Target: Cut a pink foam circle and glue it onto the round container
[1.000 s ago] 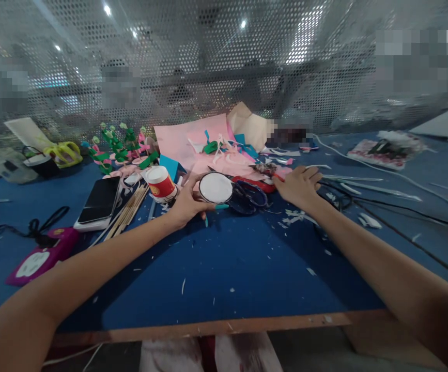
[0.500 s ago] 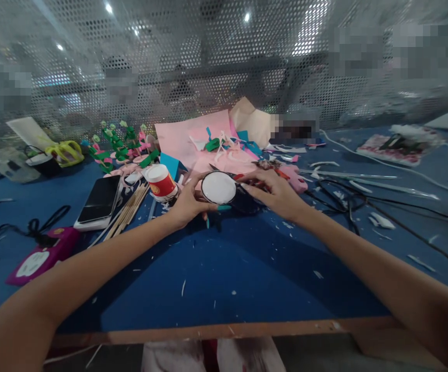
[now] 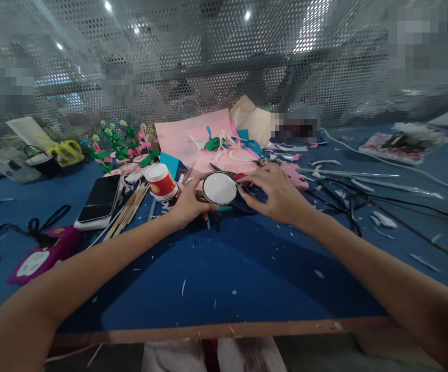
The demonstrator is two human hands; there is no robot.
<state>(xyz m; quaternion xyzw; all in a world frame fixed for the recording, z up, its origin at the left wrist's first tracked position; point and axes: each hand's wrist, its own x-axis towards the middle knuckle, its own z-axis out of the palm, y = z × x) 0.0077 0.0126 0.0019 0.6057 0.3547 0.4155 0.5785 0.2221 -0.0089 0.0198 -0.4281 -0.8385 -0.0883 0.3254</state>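
My left hand [image 3: 187, 202] holds a round white disc with a dark rim [image 3: 219, 188] upright just above the blue table [image 3: 227, 263], fingers curled round its left edge. My right hand [image 3: 276, 194] reaches in from the right, its fingertips touching the disc's right edge and lying over dark scissors [image 3: 247, 199] on the table. Whether the right hand grips the scissors is hidden. Behind the hands lies a pink paper sheet [image 3: 187, 137] with cut paper strips.
A red-and-white glue pot [image 3: 161, 182], wooden sticks [image 3: 128, 209] and a phone [image 3: 98, 200] lie to the left. A magenta tape measure [image 3: 40, 254] sits further left. Paper flowers [image 3: 119, 147] stand at the back. Black cables [image 3: 363, 201] cross the right. A mesh screen [image 3: 224, 62] closes the back.
My right hand has moved left from the scraps on the right to the disc and scissors. My left hand has kept hold of the disc.
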